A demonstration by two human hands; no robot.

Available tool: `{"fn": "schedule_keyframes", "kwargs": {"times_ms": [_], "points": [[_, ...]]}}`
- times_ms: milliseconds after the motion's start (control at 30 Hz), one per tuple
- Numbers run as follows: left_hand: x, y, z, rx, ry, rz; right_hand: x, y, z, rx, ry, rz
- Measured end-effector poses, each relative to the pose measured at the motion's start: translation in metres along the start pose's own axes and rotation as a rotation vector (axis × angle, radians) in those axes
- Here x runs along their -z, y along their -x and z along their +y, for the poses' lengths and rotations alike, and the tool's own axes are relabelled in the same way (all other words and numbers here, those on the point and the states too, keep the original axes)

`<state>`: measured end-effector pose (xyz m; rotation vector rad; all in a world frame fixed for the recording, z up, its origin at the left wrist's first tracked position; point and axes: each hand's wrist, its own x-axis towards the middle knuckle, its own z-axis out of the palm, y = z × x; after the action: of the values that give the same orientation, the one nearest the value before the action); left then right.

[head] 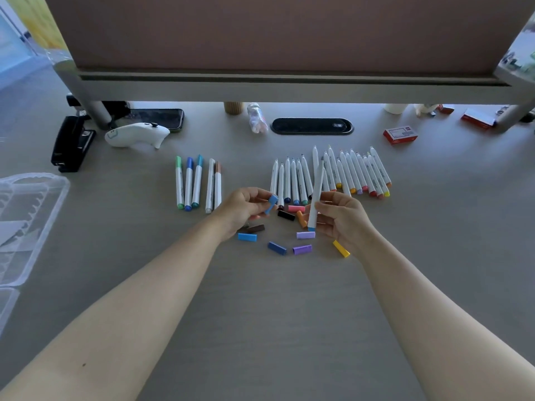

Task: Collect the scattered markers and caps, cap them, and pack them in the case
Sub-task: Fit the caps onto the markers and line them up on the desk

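**Cap and marker held apart above the loose caps**

The left grip [246,205] pinches a blue cap [271,203]; the right grip [340,219] holds an uncapped marker [316,195] nearly upright, tip up. Loose caps [305,235] lie beneath on the counter [260,314]. Uncapped markers [333,175] lie behind, capped markers [197,182] to their left, the clear case [29,221] at the left edge.

Grey table [260,314] holds markers [333,175], loose caps [304,235], clear case [29,221].
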<state>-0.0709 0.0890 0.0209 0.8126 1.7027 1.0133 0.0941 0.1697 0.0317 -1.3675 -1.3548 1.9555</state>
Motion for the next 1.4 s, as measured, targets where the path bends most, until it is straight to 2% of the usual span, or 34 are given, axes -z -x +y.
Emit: {"fn": "schedule_keyframes", "kwargs": {"times_ms": [67, 133, 233, 333, 500, 800, 900, 1067, 1133, 1400], "points": [[0.003, 0.002, -0.003, -0.027, -0.094, 0.027, -0.004, -0.004, 0.002, 0.038, 0.193, 0.051], [0.004, 0.003, -0.008, -0.078, -0.313, 0.041, -0.007, -0.006, 0.003, 0.075, 0.312, 0.090], [-0.001, 0.002, -0.019, -0.183, -0.658, 0.050, -0.009, -0.008, 0.006, 0.091, 0.377, 0.116], [-0.009, -0.001, -0.025, -0.239, -0.858, 0.043, -0.010, -0.008, 0.010, 0.108, 0.383, 0.122], [0.004, 0.009, -0.031, -0.262, -0.808, 0.081, -0.018, -0.008, 0.015, 0.117, 0.415, 0.109], [0.020, 0.022, -0.060, -0.218, -0.926, 0.167, -0.040, -0.007, 0.015, 0.106, 0.496, 0.044], [0.017, 0.019, -0.056, -0.230, -0.816, 0.198, -0.041, -0.006, 0.014, 0.069, 0.431, 0.031], [0.030, 0.023, -0.034, -0.090, -0.153, 0.256, -0.045, -0.005, 0.007, 0.156, 0.585, 0.022], [0.038, 0.024, -0.026, -0.071, 0.001, 0.270, -0.047, -0.007, 0.002, 0.197, 0.623, 0.017], [0.050, 0.022, -0.014, -0.054, 0.168, 0.302, -0.052, -0.009, -0.011, 0.303, 0.696, 0.008]]}}
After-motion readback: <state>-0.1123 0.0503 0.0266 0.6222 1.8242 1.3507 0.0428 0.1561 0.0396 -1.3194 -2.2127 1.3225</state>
